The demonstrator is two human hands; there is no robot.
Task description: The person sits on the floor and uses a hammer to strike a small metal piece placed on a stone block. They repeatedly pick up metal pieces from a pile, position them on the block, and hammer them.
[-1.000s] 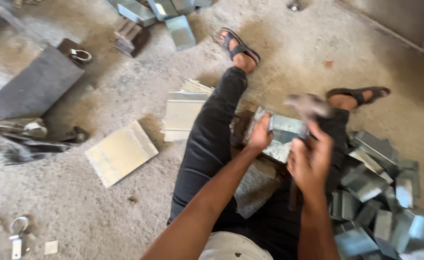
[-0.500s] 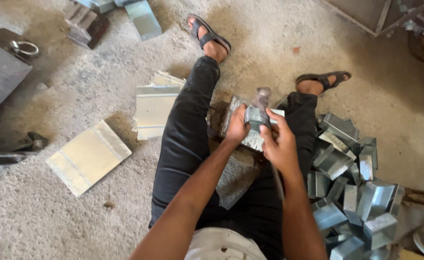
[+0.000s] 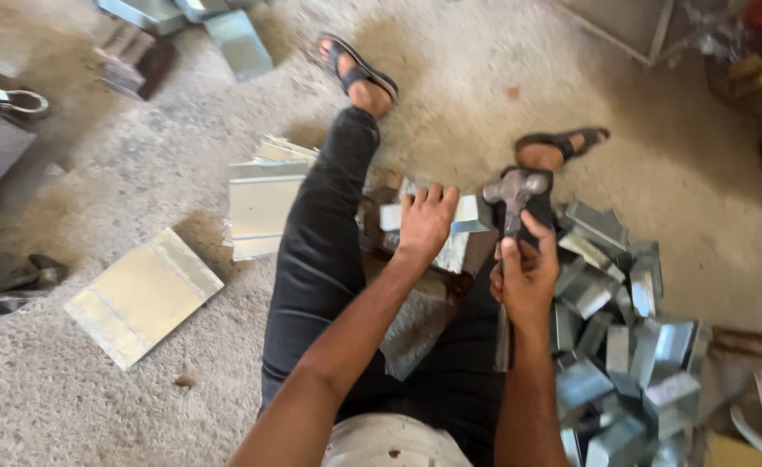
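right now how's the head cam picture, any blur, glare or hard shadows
Head view: mostly sharp in the middle, with the left hand on the folded sheet-metal piece and the right hand gripping the hammer both readable; edges smear, notably the top right corner; light is soft and even, shadows faint; mild sheen on the pile of bent metal pieces, no harsh glare.

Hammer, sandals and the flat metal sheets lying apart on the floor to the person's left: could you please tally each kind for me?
Steel-headed hammer, in the right hand: 1
Black sandals: 2
Flat grey metal sheets: 2
Total: 5
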